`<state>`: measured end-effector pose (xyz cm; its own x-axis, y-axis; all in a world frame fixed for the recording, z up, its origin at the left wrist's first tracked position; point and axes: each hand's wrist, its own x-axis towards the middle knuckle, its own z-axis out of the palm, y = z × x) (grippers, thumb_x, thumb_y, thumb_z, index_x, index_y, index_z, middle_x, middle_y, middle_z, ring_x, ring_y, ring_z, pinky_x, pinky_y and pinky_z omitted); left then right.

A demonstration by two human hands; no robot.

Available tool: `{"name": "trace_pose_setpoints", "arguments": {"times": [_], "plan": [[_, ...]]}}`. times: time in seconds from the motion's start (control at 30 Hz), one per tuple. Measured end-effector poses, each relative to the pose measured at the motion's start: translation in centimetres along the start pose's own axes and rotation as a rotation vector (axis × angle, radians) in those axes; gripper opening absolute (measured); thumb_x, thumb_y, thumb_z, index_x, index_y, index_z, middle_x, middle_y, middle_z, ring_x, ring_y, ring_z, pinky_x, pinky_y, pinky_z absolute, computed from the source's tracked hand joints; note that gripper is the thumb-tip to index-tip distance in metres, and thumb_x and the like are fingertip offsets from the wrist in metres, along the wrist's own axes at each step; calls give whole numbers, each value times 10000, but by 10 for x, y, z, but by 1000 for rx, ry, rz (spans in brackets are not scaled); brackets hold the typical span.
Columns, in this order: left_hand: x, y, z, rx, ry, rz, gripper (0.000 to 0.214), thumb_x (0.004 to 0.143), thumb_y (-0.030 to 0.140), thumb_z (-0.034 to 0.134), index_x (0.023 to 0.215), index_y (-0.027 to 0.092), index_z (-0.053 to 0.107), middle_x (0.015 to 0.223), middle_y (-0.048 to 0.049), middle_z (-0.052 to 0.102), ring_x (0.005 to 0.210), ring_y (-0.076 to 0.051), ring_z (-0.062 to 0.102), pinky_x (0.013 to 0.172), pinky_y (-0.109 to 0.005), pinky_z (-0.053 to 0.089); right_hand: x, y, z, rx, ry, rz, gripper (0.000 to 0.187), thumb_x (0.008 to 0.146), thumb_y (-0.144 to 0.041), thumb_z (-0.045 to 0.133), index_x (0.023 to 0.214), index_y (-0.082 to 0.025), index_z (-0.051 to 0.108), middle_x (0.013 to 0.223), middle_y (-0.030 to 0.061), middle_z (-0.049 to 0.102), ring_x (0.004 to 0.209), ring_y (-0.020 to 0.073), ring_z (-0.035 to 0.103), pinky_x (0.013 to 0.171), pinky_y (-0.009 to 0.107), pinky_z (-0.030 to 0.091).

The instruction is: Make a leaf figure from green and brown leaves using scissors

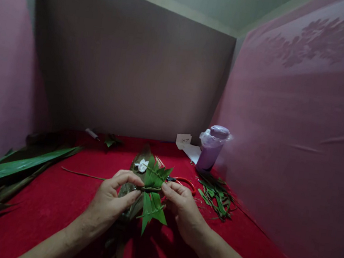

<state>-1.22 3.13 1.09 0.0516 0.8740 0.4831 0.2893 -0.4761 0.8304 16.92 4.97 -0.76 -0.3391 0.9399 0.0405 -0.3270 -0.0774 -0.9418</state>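
Both my hands meet over the middle of a red table (53,202). Between them is a small piece made of folded green leaf strips (153,194) with pointed tips fanning up and down. My left hand (114,200) is closed, pinching the piece's left side between thumb and fingers. My right hand (182,205) pinches its right side with the fingertips. Under the piece lies a brownish dried leaf (135,171) with a small white flower-like bit (141,165) on it.
Long green leaves (9,168) lie at the left. Cut green strips (217,195) are piled at the right, by red-handled scissors (185,182). A purple container in a plastic bag (211,149) and white paper (188,146) stand at the back. Pink and grey walls enclose the table.
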Motion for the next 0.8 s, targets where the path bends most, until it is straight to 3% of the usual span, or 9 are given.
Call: {"name": "trace_pose_setpoints", "arguments": {"times": [0.23,0.33,0.43,0.53,0.67,0.8], "plan": [[0,-4,1,21,34,119,86,720,143,606,756,216,632,834,-17,612,883,-187,556,820,-321,402,1,0,1,-39,6,-67,290,771,-441,611,784,-152,592,679,-4,515,572,107,484,558,233,398],[0,-5,0,50,76,206,106,725,123,598,763,217,631,835,-18,616,898,-186,547,837,-330,405,-1,-5,2,-232,146,-293,229,823,-399,561,821,-171,578,739,3,518,622,114,465,578,236,388],[0,-4,-1,62,105,238,129,723,99,594,769,214,629,833,-22,616,897,-186,546,837,-338,412,-7,-11,3,-498,309,-649,115,840,-289,556,782,-190,559,794,10,492,743,143,485,681,272,402],[0,-3,-1,75,99,259,142,727,86,592,779,214,626,836,-24,615,890,-184,547,830,-344,420,-14,-14,4,-774,301,-894,45,827,-179,556,827,-199,596,917,39,479,870,176,487,769,320,406],[-2,-1,0,88,63,309,163,737,71,583,802,215,623,840,-25,613,897,-183,540,824,-347,429,-18,-13,4,-1032,234,-980,201,807,-104,537,951,-216,623,1080,71,460,1040,226,438,896,407,368],[-3,0,0,105,40,334,187,732,51,579,812,214,622,844,-27,615,909,-187,531,826,-353,431,-17,-12,4,-1103,238,-995,208,788,-78,533,927,-207,618,1110,73,460,1070,234,421,922,427,358]]}}
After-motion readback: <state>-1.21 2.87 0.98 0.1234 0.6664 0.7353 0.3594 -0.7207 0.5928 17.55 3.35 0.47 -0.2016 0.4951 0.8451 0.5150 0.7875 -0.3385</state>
